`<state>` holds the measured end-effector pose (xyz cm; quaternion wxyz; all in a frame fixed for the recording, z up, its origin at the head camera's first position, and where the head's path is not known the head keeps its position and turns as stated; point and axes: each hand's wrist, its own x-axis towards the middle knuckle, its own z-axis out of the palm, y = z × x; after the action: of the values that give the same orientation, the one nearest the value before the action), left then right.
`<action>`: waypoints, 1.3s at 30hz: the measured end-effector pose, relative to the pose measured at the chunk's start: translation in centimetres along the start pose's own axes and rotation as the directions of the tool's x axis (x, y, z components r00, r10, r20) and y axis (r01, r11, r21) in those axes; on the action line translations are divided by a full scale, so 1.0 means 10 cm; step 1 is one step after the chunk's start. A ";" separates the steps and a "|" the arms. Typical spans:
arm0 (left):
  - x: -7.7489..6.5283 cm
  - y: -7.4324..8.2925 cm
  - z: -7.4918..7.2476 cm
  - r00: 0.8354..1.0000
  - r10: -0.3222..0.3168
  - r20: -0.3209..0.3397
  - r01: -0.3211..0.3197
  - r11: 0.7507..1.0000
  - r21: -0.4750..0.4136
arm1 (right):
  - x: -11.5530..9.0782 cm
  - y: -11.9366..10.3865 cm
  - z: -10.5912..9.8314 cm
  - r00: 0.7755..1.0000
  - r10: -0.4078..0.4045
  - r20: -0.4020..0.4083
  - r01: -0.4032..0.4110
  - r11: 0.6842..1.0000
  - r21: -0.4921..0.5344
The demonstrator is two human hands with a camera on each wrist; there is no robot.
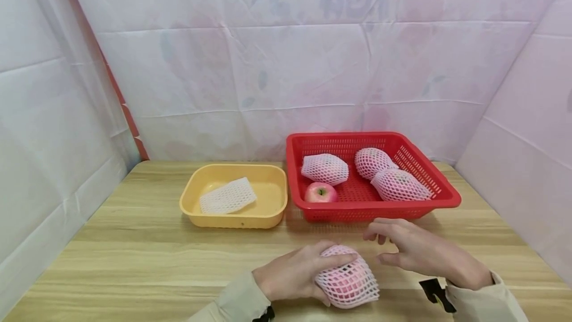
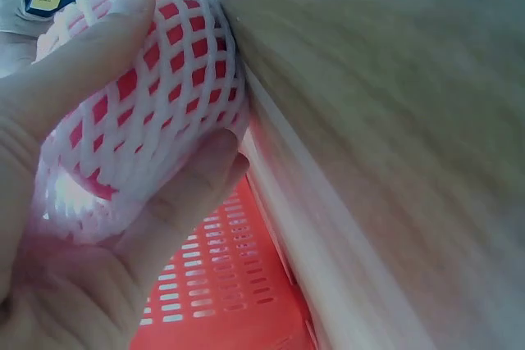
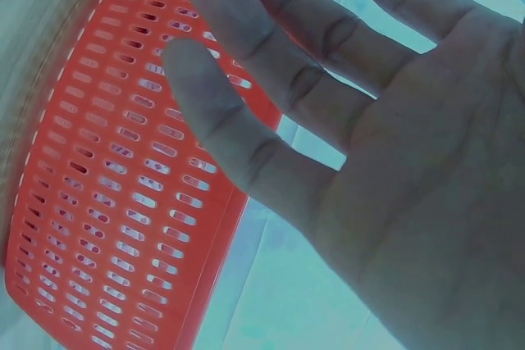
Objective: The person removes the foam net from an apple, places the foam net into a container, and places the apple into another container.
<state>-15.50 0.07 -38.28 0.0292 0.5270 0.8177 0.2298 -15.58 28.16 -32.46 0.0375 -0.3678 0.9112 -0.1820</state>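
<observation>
My left hand [image 1: 295,273] grips a red apple in a white foam net sleeve [image 1: 350,282] near the front of the table. In the left wrist view, the thumb and fingers wrap around the netted apple, and red skin shows through the mesh. To its right, my right hand [image 1: 426,250] is held with loosely bent fingers and nothing in them. The right wrist view shows the fingers [image 3: 238,137] spread apart, with the red basket [image 3: 123,178] beyond them.
At the back right, the red basket's rim [image 1: 380,206] surrounds a bare apple [image 1: 321,193] and several netted fruits [image 1: 325,169]. Left of it stands a yellow tray [image 1: 237,221] containing a flat white foam net [image 1: 229,196]. Pale cloth walls [image 1: 290,68] enclose the wooden table [image 1: 134,257].
</observation>
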 end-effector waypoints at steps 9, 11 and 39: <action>-0.01 -0.02 -0.06 1.000 0.019 -0.015 -0.019 1.000 -0.015 | 0.01 0.02 0.01 0.999 -0.028 -0.017 0.028 1.000 -0.010; -0.02 -0.03 -0.07 0.999 0.031 -0.027 -0.031 0.999 0.006 | 0.01 0.02 0.01 0.999 -0.028 -0.017 0.028 1.000 -0.012; -0.02 -0.10 -0.16 0.992 0.066 -0.112 -0.068 0.998 -0.018 | 0.02 0.02 0.01 0.998 -0.056 -0.026 0.056 0.998 0.003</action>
<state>-16.71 -0.96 -37.24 -0.0186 0.5401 0.7974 0.2684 -15.85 28.17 -32.59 0.0212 -0.3906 0.9006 -0.1893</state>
